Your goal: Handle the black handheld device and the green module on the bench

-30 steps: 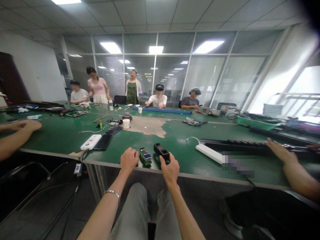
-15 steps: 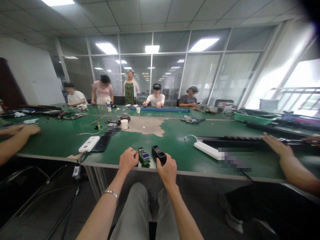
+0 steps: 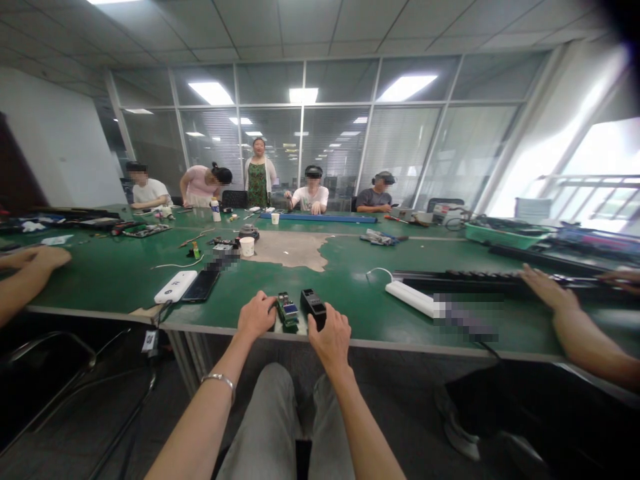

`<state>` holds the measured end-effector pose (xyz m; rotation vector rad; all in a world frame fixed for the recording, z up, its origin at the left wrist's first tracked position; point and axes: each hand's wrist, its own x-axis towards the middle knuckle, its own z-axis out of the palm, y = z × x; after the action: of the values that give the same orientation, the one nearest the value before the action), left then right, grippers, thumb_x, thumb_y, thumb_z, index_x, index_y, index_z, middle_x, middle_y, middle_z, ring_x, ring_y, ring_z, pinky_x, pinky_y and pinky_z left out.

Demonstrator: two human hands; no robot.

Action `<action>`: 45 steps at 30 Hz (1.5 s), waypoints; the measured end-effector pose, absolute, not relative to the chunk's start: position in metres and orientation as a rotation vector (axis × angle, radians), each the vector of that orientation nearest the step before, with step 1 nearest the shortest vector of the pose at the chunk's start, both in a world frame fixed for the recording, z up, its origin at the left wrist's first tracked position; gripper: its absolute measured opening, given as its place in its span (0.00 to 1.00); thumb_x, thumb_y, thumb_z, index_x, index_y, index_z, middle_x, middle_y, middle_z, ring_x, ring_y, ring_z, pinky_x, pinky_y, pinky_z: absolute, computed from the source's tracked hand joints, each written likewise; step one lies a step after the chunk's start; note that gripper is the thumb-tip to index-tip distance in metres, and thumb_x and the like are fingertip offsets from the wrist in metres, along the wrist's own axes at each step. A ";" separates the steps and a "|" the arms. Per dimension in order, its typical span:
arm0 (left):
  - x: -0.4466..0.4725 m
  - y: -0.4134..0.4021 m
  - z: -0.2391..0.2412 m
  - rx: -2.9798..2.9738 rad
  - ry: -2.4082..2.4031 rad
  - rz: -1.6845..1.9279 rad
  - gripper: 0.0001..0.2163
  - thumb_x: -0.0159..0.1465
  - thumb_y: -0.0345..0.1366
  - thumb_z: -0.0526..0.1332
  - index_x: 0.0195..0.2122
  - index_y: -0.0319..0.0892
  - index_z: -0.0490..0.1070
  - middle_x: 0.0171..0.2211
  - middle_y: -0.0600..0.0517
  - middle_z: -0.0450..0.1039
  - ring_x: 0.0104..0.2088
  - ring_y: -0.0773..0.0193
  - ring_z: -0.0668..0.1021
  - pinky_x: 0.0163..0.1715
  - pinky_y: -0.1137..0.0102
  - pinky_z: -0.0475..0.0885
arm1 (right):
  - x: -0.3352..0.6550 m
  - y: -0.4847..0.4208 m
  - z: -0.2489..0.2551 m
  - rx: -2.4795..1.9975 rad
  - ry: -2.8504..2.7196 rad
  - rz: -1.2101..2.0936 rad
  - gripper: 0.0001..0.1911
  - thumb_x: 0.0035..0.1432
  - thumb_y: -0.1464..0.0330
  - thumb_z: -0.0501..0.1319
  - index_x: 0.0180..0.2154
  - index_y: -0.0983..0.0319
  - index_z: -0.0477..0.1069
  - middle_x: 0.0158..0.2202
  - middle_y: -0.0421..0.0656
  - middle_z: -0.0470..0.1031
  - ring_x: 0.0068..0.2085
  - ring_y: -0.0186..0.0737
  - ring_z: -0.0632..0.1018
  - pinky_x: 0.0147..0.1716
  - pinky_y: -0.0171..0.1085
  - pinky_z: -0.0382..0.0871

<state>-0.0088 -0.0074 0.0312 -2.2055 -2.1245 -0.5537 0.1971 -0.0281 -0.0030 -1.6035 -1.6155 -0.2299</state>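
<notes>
My left hand [image 3: 257, 315] is closed at the near edge of the green table [image 3: 125, 273], its fingers against a small green circuit module with a blue screen [image 3: 287, 311]. My right hand [image 3: 329, 337] is wrapped round the near end of a black box-shaped device [image 3: 313, 303], which lies just right of the module. Both things rest on the table directly in front of me, above my knees.
A white power bank [image 3: 175, 287] and a black phone [image 3: 201, 285] lie to the left. A white power strip [image 3: 413, 298] lies to the right, next to a neighbour's hand [image 3: 545, 287]. Another person's arm [image 3: 25, 273] rests at far left. Several people are at the far side.
My right hand has slid the black device slightly left, closer to the green module. The view has shifted a little, and a person in pink at the far side has bent down.
</notes>
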 end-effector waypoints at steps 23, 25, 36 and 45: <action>-0.007 -0.011 0.018 -1.856 -2.216 -0.753 0.20 0.69 0.45 0.47 0.33 0.44 0.76 0.39 0.49 0.71 0.36 0.65 0.73 0.31 0.73 0.61 | 0.192 -0.028 0.012 -1.519 -1.331 0.165 0.26 0.56 0.53 0.58 0.49 0.65 0.72 0.39 0.51 0.77 0.39 0.48 0.75 0.40 0.41 0.64; -0.008 -0.012 0.018 -1.857 -2.227 -0.755 0.20 0.69 0.45 0.47 0.33 0.45 0.76 0.39 0.49 0.71 0.36 0.65 0.73 0.32 0.73 0.61 | 0.183 -0.033 0.021 -1.441 -1.286 0.285 0.27 0.56 0.52 0.58 0.49 0.65 0.72 0.38 0.50 0.78 0.39 0.47 0.76 0.38 0.39 0.66; -0.012 -0.014 0.017 -1.840 -2.216 -0.813 0.22 0.69 0.47 0.45 0.33 0.45 0.77 0.38 0.48 0.72 0.36 0.65 0.74 0.32 0.73 0.62 | 0.139 -0.040 0.038 -1.344 -1.370 0.291 0.22 0.56 0.53 0.58 0.45 0.62 0.73 0.39 0.47 0.78 0.38 0.43 0.77 0.39 0.37 0.66; -0.012 -0.013 0.017 -1.861 -2.238 -0.802 0.22 0.69 0.46 0.45 0.34 0.45 0.77 0.39 0.48 0.72 0.37 0.65 0.73 0.32 0.73 0.61 | 0.125 -0.040 0.040 -1.387 -1.494 0.055 0.23 0.57 0.58 0.59 0.49 0.65 0.70 0.45 0.52 0.75 0.45 0.48 0.74 0.46 0.41 0.64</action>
<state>-0.0117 -0.0134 0.0168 -1.8607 -2.2377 -0.8019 0.1254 -0.0401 0.0399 -1.3867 -1.4942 0.0551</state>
